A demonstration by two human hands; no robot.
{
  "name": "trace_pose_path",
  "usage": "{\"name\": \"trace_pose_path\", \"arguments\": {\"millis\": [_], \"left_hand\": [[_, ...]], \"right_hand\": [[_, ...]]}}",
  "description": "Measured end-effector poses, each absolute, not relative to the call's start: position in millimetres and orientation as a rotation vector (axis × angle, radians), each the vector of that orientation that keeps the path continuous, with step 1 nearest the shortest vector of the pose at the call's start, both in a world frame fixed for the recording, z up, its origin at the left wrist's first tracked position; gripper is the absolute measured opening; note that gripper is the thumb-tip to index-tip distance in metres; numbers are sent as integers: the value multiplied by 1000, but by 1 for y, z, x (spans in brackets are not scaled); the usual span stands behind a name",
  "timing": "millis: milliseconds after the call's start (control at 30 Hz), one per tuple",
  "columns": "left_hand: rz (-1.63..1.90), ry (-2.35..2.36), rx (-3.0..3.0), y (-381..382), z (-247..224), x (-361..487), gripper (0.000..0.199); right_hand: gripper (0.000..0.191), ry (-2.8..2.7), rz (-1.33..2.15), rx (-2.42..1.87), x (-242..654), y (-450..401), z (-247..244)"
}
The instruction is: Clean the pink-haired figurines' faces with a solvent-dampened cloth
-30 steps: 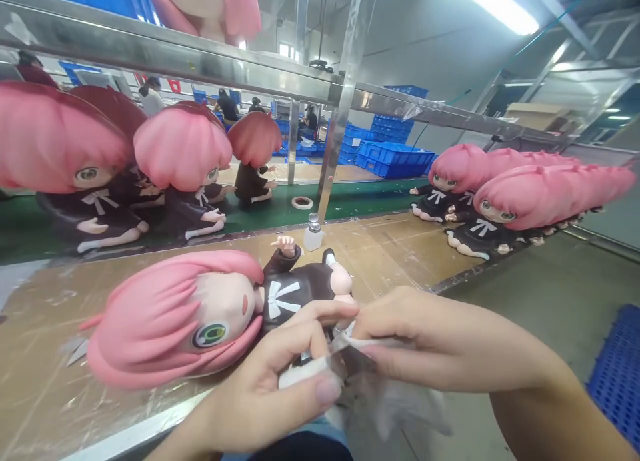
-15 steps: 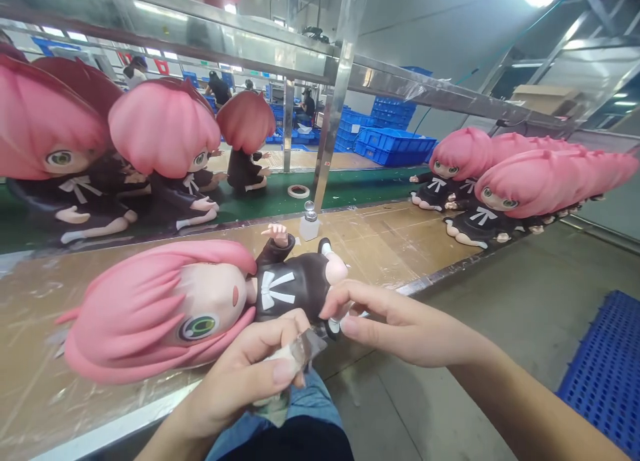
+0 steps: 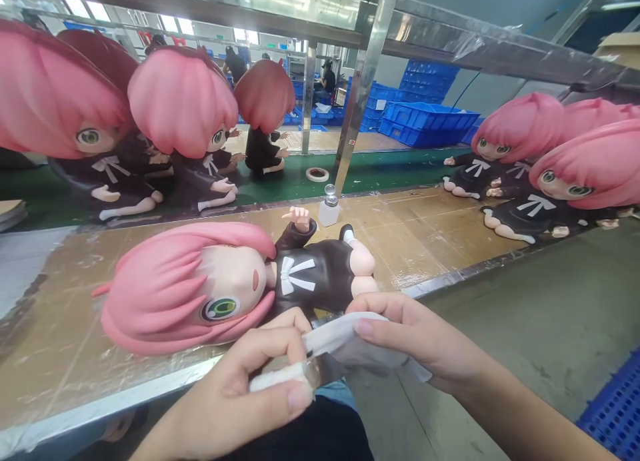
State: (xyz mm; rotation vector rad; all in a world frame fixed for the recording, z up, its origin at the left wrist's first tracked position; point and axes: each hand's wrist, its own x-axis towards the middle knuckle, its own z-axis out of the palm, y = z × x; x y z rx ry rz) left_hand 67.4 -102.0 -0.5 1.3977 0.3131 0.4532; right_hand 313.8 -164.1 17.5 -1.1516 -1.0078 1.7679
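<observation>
In my left hand [image 3: 265, 374] is a small scraper-like tool [image 3: 280, 378] with a white-wrapped handle and a short, flat, greyish blade. My right hand [image 3: 405, 334] pinches a thin white cloth [image 3: 340, 338], which stretches across to the fingers of my left hand, close by the blade. Just beyond both hands a large pink-haired doll figure [image 3: 313, 268] in a black dress with a white bow lies on its back, head to the left. Neither hand visibly grips the figure. Near its raised hand stands a small white bottle [image 3: 329, 213] with a metal top.
More pink-haired figures [image 3: 183, 108] sit on the green belt [image 3: 280, 189] at left, others [image 3: 520, 131] at right. A metal post [image 3: 361, 88] rises behind the bottle, near a tape roll [image 3: 317, 174]. Blue crates [image 3: 427, 118] stand behind; a blue slatted piece [image 3: 613, 398] lies at lower right.
My right hand has taken hold of the white cloth and drawn it out from my left hand. The view has shifted, so the figures appear further right and higher, except the bottle's setting.
</observation>
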Motion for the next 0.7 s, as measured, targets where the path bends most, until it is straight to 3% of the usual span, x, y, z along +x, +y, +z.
{"name": "trace_pose_path", "arguments": {"millis": [200,700], "left_hand": [[406,583,1640,-116,7,71,30],[608,759,1849,-129,16,72,22]], "right_hand": [[36,-1007,1701,-1127,305,-172,25],[15,-1541,818,-1303,305,-185,55]]}}
